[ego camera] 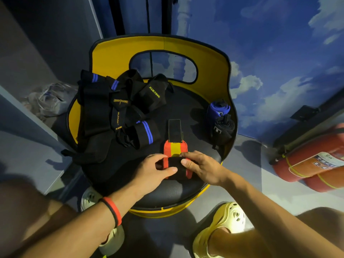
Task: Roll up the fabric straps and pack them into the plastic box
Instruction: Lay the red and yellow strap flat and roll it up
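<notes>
1. red and yellow strap (pixel 176 148) lies on the black seat (pixel 186 108) of a yellow chair (pixel 111 56), near the front edge; its black end tab points toward the chair back; the near end is partly rolled into a dark bundle between both hands
2. left hand (pixel 156 170) grips the roll from its left end; thumb on the near side, fingers curled over the far side, pinching the bundle
3. right hand (pixel 201 166) grips the same roll from the right end; thumb lies on top of the bundle, index finger touches the strap's yellow stripe; remaining fingers are hidden behind the hand, cannot tell how they lie
4. pile of black straps (pixel 111 108) sits unrolled on the left half of the seat; some have blue stripes, some yellow lettering; well apart from the hands
5. blue roll (pixel 218 108) and black roll (pixel 223 127) are rolled up at the seat's right edge, touching each other, against the chair's side wall
6. clear plastic item (pixel 50 97) lies on the floor left of the chair; cannot tell if it is the box or a bag
7. red and black wristband (pixel 113 211) on the left wrist; yellow sandal (pixel 223 220) on the floor below the right arm
8. fire extinguishers (pixel 307 164) lie on the floor at far right
</notes>
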Action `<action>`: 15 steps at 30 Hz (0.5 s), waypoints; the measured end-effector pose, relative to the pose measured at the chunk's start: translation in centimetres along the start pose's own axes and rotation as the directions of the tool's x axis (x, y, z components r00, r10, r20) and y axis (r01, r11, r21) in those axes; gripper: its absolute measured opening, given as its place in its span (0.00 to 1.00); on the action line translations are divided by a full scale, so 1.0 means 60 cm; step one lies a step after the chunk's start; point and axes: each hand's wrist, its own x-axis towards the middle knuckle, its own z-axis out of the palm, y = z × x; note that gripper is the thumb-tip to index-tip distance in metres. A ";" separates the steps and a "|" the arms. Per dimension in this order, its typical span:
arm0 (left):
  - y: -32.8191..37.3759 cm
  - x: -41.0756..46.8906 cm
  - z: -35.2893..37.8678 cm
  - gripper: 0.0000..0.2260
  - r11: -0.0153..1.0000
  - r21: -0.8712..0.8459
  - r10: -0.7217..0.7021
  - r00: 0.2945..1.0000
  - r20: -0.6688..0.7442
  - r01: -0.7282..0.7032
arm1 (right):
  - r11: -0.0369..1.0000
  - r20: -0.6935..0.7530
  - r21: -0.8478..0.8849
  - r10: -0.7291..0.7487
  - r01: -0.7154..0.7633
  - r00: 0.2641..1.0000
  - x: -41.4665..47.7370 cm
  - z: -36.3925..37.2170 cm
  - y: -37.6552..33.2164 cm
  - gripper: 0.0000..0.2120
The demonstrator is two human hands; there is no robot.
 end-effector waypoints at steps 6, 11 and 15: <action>0.022 -0.001 0.006 0.30 0.993 0.119 -0.007 0.999 -0.041 0.012 | 0.999 -0.334 0.040 -0.018 0.033 0.942 -0.004 0.040 -0.002 0.26; 0.044 0.007 0.008 0.30 0.987 0.146 -0.072 0.997 0.008 0.070 | 0.906 -0.285 -0.404 -0.253 0.124 0.924 -0.024 0.028 0.003 0.32; 0.042 0.025 0.000 0.27 0.989 0.012 -0.148 0.983 0.105 0.147 | 0.929 -0.295 -0.358 -0.206 0.092 0.933 -0.019 0.036 0.012 0.37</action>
